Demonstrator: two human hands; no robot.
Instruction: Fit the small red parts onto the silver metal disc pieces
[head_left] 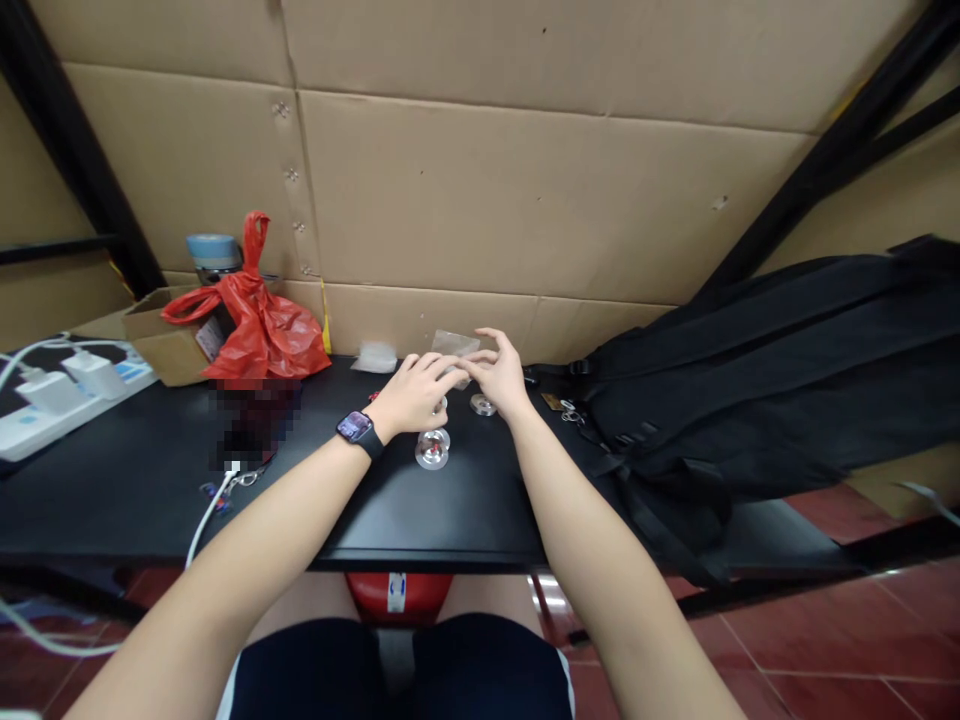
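My left hand (417,392), with a watch on its wrist, reaches in over the black table, fingers bent forward and pressed together. My right hand (501,378) meets it from the other side, thumb and fingers drawn into a pinch with the index finger raised. Their fingertips come together in front of a clear plastic bag (455,343); what lies between them is too small to make out. Nearer me lies a shiny round spool-like piece (433,450). Another shiny round piece (483,405) sits beneath my right hand. Something small and red is partly hidden behind my left wrist.
At the left stand a red plastic bag (259,325), a cardboard box (169,345) and a white power strip (75,405) with cables. A crumpled clear packet (375,357) lies near the cardboard wall. A black backpack (765,380) covers the right side.
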